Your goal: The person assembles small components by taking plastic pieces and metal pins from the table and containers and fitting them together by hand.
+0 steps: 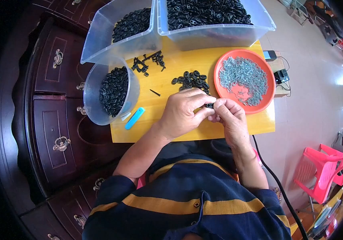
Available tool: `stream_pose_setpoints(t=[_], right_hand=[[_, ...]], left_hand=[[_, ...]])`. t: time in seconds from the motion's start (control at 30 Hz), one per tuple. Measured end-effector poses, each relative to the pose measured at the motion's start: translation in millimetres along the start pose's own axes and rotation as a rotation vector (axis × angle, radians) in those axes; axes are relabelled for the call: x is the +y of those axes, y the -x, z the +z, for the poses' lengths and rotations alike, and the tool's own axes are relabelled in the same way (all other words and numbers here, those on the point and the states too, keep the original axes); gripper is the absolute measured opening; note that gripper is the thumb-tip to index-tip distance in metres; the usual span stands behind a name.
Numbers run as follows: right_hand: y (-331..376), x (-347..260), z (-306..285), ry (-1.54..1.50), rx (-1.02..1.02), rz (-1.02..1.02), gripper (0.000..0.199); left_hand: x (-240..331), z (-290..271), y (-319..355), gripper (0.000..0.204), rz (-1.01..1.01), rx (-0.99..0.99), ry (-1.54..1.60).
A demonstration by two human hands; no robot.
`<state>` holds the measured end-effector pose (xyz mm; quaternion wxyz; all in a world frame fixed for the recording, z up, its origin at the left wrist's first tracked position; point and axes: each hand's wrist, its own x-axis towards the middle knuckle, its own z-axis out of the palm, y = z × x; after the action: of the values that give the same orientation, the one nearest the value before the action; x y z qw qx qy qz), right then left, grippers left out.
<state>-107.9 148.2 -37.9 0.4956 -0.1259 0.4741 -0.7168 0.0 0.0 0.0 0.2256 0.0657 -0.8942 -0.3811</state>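
Black plastic link (pixel 209 105) sits pinched between left hand (pixel 183 114) and right hand (pixel 228 118), fingers tight on it at the yellow board's (pixel 171 132) near edge. Small loose pile (pixel 191 80) waits mid-board; tubs look well filled, so plenty seems done.

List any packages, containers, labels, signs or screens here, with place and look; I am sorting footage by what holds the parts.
Clear rectangular plastic bin, back left: part full of small black parts.
Second clear rectangular plastic bin, back centre: heaped with black parts.
Round clear plastic tub, left table edge: black parts inside.
Round orange plastic plate, right of the hands: grey metal bits.
No labels, signs or screens can be made out.
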Motion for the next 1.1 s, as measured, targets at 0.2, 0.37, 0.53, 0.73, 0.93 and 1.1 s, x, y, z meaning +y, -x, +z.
stream_pose_setpoints(t=[0.2,0.37,0.53,0.73,0.93,1.1], right_hand=[[1,-2,7,0.069,-0.003,-0.06,0.017],[7,-7,3,0.147,0.022,-0.068,0.017],[7,-11,5,0.144,0.007,-0.056,0.017],[2,3,8,0.428,-0.169,-0.039,0.015],[10,0,12,0.948,-0.405,-0.11,0.019],[10,-2,8,0.961,-0.497,-0.076,0.02]], left_hand=[[12,-10,0,0.023,-0.077,-0.038,0.04],[7,-47,-2,0.021,-0.201,-0.181,-0.046],[-18,-125,-30,0.024,-0.414,0.0,-0.218],[-19,-141,-52,0.052,-0.102,0.481,-0.268],[-20,-51,-1,0.022,-0.243,-0.056,-0.21],[-22,1,21,0.02,-0.099,-0.088,-0.263]])
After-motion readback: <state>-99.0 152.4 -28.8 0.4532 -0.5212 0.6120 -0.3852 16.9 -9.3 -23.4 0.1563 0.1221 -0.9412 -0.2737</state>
